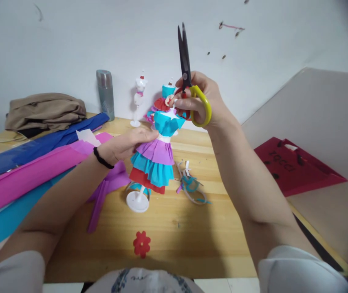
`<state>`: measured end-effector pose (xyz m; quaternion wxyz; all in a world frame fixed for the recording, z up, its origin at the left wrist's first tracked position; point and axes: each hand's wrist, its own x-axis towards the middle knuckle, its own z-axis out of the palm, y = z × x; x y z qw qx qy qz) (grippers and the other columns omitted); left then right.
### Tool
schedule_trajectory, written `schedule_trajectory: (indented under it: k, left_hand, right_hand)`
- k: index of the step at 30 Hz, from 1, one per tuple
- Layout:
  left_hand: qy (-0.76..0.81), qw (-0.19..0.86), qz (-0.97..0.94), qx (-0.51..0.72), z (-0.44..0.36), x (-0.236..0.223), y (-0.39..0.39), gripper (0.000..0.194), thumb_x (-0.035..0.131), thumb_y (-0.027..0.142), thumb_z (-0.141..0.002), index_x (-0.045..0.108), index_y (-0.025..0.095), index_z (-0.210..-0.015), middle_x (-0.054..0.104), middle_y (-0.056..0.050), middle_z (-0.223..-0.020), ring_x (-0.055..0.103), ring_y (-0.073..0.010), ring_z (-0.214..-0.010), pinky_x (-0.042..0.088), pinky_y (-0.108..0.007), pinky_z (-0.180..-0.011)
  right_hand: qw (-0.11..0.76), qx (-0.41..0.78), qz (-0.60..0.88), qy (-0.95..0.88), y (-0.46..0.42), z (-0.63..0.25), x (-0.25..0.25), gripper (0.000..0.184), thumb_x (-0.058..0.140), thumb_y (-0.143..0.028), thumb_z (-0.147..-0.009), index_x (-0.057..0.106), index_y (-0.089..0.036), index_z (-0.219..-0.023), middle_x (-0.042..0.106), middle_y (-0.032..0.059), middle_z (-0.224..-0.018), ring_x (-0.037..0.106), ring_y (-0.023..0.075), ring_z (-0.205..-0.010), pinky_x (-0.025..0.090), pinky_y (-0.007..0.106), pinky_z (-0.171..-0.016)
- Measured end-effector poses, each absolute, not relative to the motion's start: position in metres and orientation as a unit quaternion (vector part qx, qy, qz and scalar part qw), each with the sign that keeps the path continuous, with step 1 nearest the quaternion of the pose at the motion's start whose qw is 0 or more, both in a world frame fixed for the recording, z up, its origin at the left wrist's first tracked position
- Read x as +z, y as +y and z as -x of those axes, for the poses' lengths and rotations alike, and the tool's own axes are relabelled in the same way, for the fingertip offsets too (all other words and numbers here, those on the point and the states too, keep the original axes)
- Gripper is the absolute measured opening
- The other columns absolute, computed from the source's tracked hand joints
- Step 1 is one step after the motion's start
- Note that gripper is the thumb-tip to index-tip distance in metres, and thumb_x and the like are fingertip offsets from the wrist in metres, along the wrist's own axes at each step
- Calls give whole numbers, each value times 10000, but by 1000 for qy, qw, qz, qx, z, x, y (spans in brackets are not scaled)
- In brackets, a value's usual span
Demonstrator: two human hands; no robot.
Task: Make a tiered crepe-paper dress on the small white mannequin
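A miniature dress form (137, 202) on a round white base wears a tiered paper dress (158, 162) with a turquoise top, a white waistband and purple, turquoise and red ruffles. My left hand (131, 143) grips it at the waist from the left, and the form leans slightly. Scissors (185, 61) with black blades and yellow and red handles are in my right hand (203, 95), blades pointing up. The fingertips of that hand are at the form's neck; whether they pinch it is unclear. A red paper flower (142, 244) lies near the table's front edge.
Paper scraps (192, 187) lie right of the dress. Behind stand a bare dress form (140, 91), a second dressed one (168, 90) and a thermos (105, 94). Crepe paper rolls (39, 162) and a brown cloth (47, 108) lie left, a red bag (296, 167) right.
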<state>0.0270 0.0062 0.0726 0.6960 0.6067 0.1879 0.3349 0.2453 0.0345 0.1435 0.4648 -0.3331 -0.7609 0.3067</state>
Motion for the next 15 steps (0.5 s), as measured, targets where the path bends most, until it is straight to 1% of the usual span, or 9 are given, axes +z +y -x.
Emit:
schedule_trajectory:
  k: [3,5,8,11,13,14,15]
  left_hand:
    - [181,707,-624,279,-27,73,5,370,765,371,-797,594,147,-557,485,27,-527,407,-71,-467,332,-201,-460]
    - [187,712,-621,270,-28,73,5,331,735,335,-821,611,152,-574,491,32,-524,424,-71,-458,345,-196,-460]
    - [204,723,-602,270,-31,71,6,230,733,270,-814,662,148,-633,573,23,-568,505,-81,-497,404,-185,-496]
    - [224,748,-566,267,-32,70,7,191,695,205,-839,687,136,-662,646,1,-618,583,-103,-549,465,-193,-547]
    - [234,760,-536,284,-32,70,8,145,656,158,-868,712,128,-738,699,-18,-688,634,-121,-610,506,-209,-598]
    - [237,765,-521,294,-31,70,10,144,629,138,-885,716,127,-771,718,-26,-723,651,-128,-642,525,-220,-629]
    - [241,769,-507,306,-30,71,11,159,599,123,-903,715,125,-794,731,-33,-752,663,-132,-672,541,-231,-662]
  right_hand:
    - [453,296,349,-765,38,-246,140,522,816,-574,-693,519,-270,-998,658,-16,-802,633,159,-684,463,281,-550]
    - [453,299,349,-765,39,-246,138,520,818,-569,-695,519,-269,-996,653,-15,-794,623,154,-661,457,279,-529]
    - [464,320,350,-748,40,-247,136,533,858,-522,-659,520,-262,-978,640,-28,-748,600,138,-597,448,272,-496]
    - [502,325,382,-705,38,-253,134,529,888,-446,-630,514,-251,-950,647,-27,-742,597,131,-563,403,258,-449]
    - [537,314,404,-671,34,-263,132,497,886,-398,-635,512,-251,-927,652,-22,-748,584,131,-540,369,261,-421]
    - [561,306,402,-656,30,-269,130,463,870,-395,-658,518,-258,-927,638,-27,-735,559,129,-522,361,269,-416]
    - [564,313,397,-653,24,-276,128,428,849,-409,-690,520,-271,-928,616,-37,-705,528,130,-504,368,279,-424]
